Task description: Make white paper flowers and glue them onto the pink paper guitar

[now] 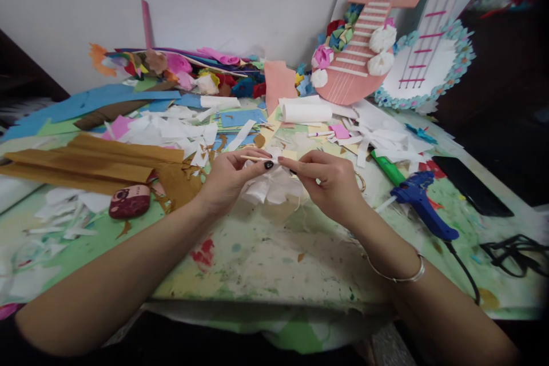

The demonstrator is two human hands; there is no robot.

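White paper, thin and crinkled, fans out in loose petals as a flower (pixel 271 190) held just over the middle of the worktop (pixel 266 266), between the person's two hands. The left hand (pixel 225 179) pinches a thin pale stick (pixel 252 158) between thumb and fingers, the petals hanging below. The right hand (pixel 334 186) reaches in from the other side, its fingertips touching the paper by the stick's end; whether they grip it or merely press cannot be told.

The flower looks partly formed — its petals are brought together, but they spread loosely, and it is fixed to neither decorated panel behind. On the pink lute-shaped panel (pixel 351 84), rounded white blooms (pixel 381 64) are already in place. Much white paper remains unformed: strips lie heaped to the left (pixel 171 132) and right (pixel 386 131), with a roll (pixel 306 112) between them. The blue glue gun (pixel 422 206) lies unheld beyond the right hand, seemingly leaving any gluing undone at this moment.
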